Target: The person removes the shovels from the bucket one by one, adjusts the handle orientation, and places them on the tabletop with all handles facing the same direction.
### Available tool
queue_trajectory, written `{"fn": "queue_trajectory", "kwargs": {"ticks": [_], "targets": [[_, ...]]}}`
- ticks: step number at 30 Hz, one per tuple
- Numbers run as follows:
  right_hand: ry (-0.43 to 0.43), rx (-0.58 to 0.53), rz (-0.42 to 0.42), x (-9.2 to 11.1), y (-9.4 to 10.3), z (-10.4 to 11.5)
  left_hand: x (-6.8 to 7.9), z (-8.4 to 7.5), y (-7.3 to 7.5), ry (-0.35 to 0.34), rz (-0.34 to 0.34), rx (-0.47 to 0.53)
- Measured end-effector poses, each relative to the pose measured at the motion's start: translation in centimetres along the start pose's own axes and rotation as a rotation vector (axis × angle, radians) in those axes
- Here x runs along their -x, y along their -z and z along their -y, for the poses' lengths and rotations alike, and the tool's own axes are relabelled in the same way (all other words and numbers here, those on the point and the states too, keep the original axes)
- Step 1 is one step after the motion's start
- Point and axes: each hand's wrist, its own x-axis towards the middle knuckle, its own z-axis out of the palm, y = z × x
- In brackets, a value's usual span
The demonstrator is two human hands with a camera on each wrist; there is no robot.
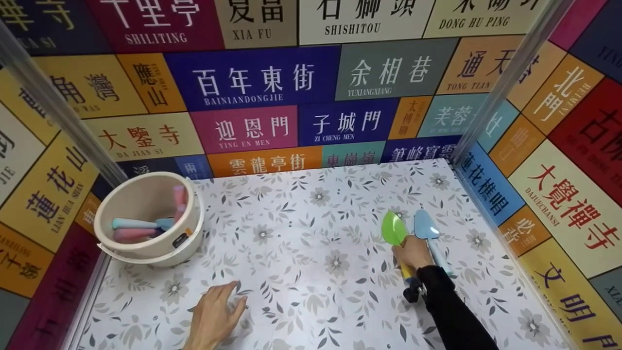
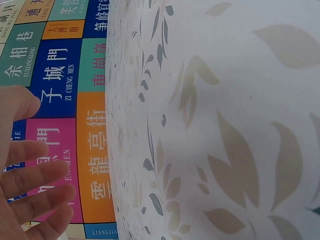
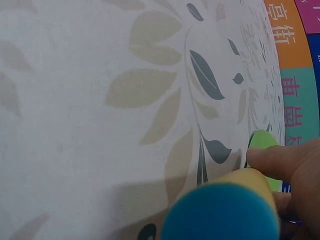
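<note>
My right hand (image 1: 413, 252) grips a toy garden trowel with a green blade (image 1: 392, 228) near where the blade meets its yellow handle. In the right wrist view the handle's blue end (image 3: 220, 215) fills the lower part, and a finger reaches along the yellow section. Just right of that hand lies a light blue trowel (image 1: 426, 225), its pale handle partly behind the wrist. My left hand (image 1: 214, 313) is over the near left of the table, holding nothing. Its fingers are spread and loosely bent in the left wrist view (image 2: 37, 185).
A beige bucket (image 1: 109, 201) stands at the back left, nested in a white one (image 1: 192, 245). Several pink and blue handles (image 1: 133, 223) lie inside it. The table (image 1: 291, 272) has a floral cover. Panels with lettering (image 1: 252, 78) enclose its back and sides.
</note>
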Motion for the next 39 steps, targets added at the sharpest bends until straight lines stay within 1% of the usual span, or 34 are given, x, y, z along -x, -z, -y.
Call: {"fn": "queue_trajectory", "kwargs": {"ticks": [5, 9, 14, 19, 22, 25, 28, 31, 39], "targets": [[0.015, -0.009, 0.014, 0.2, 0.1, 0.0, 0.0, 0.2, -0.1, -0.004, -0.006, -0.007], [0.021, 0.014, 0.027, 0.4, 0.6, 0.2, -0.1, 0.2, 0.1, -0.014, -0.013, -0.012], [0.042, 0.097, 0.012, 0.9, 1.7, 0.7, -0.4, 0.2, 0.2, -0.024, -0.02, -0.006], [0.13, 0.186, 0.002, 1.8, 2.8, 1.8, -0.9, -0.1, 0.3, -0.028, -0.014, 0.006], [0.183, 0.194, -0.006, 2.7, 3.2, 2.6, -1.4, -0.5, 0.2, -0.055, -0.026, 0.026], [0.229, 0.175, -0.019, 3.9, 3.4, 3.4, -1.8, -1.2, 0.0, -0.086, -0.045, 0.043], [0.281, 0.153, -0.043, 5.1, 3.2, 4.0, -2.2, -2.1, -0.2, -0.112, -0.064, 0.052], [0.341, 0.141, -0.076, 6.2, 2.9, 4.4, -2.3, -2.8, -0.4, -0.133, -0.066, 0.056], [0.503, 0.174, -0.147, 8.8, 1.5, 5.6, -2.6, -4.2, -0.6, -0.176, -0.054, 0.055]]}}
